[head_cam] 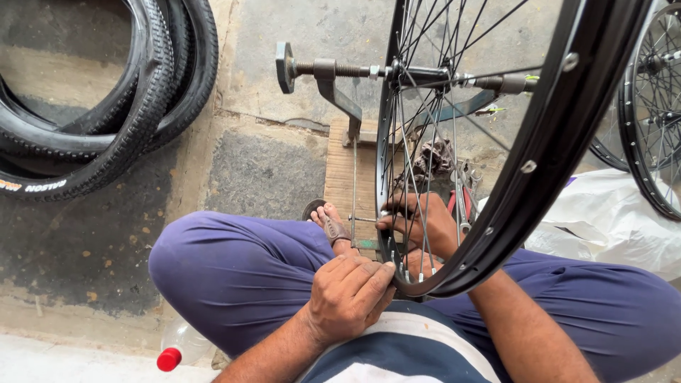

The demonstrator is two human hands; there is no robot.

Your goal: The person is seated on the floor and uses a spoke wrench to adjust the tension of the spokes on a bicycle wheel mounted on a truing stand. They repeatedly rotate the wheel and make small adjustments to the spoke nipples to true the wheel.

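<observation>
A black bicycle wheel rim (546, 156) with thin spokes stands upright in a metal truing stand (333, 78) on a wooden base (344, 167). My left hand (347, 291) rests with curled fingers against the lowest part of the rim, fingertips touching it near a spoke nipple. My right hand (418, 220) reaches through the spokes and pinches something small at the rim; what it grips is hidden. I sit cross-legged in purple trousers, with one sandalled foot (332, 225) by the stand.
Two black tyres (142, 92) lie on the concrete floor at the upper left. Another spoked wheel (652, 120) stands at the right, over a white plastic sheet (610, 220). A clear bottle with a red cap (170, 358) lies by my left knee.
</observation>
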